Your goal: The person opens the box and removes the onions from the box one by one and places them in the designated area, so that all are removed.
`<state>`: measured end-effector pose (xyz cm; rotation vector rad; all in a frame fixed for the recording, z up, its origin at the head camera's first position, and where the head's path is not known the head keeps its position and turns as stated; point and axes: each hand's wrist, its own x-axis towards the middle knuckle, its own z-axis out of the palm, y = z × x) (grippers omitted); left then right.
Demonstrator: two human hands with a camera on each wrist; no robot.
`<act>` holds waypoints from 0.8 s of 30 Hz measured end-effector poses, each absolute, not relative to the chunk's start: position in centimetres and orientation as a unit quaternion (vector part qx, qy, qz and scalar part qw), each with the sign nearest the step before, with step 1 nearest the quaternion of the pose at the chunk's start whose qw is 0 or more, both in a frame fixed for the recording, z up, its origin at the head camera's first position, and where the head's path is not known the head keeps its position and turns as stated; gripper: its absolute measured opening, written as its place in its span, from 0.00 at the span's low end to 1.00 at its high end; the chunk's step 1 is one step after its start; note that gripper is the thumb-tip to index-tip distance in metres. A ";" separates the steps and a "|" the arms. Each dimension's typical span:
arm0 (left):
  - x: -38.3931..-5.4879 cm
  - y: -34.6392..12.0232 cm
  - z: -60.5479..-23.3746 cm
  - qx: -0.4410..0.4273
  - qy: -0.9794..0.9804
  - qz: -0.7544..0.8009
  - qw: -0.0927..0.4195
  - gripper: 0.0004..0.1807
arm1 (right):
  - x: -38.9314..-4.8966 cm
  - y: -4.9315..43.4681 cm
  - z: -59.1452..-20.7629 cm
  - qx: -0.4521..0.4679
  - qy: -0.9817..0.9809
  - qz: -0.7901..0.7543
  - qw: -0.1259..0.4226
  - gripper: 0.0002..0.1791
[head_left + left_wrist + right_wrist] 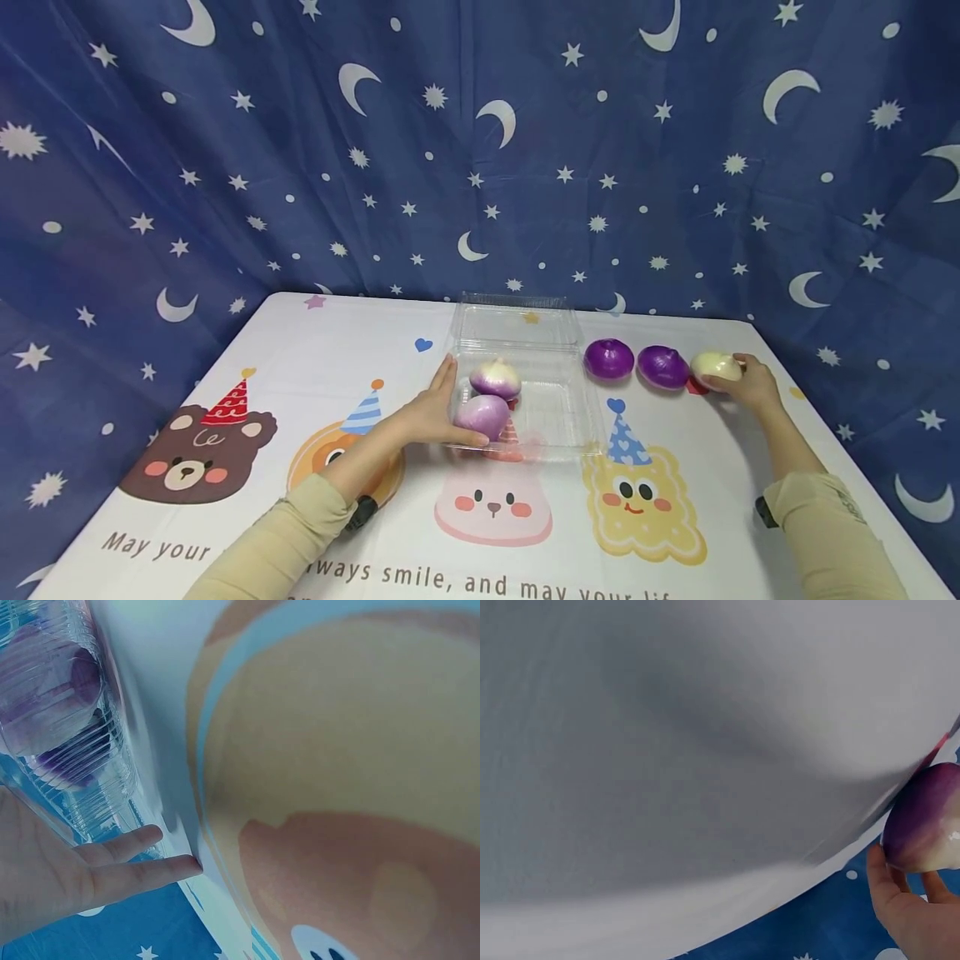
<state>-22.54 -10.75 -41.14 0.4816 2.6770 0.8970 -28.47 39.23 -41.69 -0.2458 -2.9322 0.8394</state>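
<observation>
Backdrop: dark blue curtain printed with white moons, stars and dots.
Tabletop: white cloth with cartoon figures in party hats and a line of lettering, partly covered by an arm.
Bear print: brown, red hat, at the far left.
Left hand: fingers straight and spread along the left side of the container, thumb at its front left corner.
Container: clear plastic; lid folded back toward the curtain.
Contents: two onions in the left half; rear onion white above, purple below; front onion pale purple, just before it.
Left loose onion: deep purple, on the cloth just right of the container.
Right loose onion: deep purple, next along the row.
Cream-and-purple onion: at the right end of the row; whether it touches the cloth cannot be told.
Right hand: fingers curled, gripping the cream-and-purple onion from its right side.
</observation>
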 end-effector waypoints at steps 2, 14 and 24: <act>-22.6 -10.8 -41.2 0.167 0.926 0.311 0.137 0.74 | -28.5 39.1 -41.6 -0.084 -0.958 0.273 0.031 0.44; -22.8 -10.9 -41.3 0.168 0.926 0.309 0.137 0.74 | -28.4 39.4 -41.4 -0.111 -0.952 0.285 0.002 0.45; -22.7 -10.9 -41.3 0.167 0.924 0.314 0.140 0.74 | -28.3 39.4 -41.7 -0.083 -0.952 0.294 0.014 0.47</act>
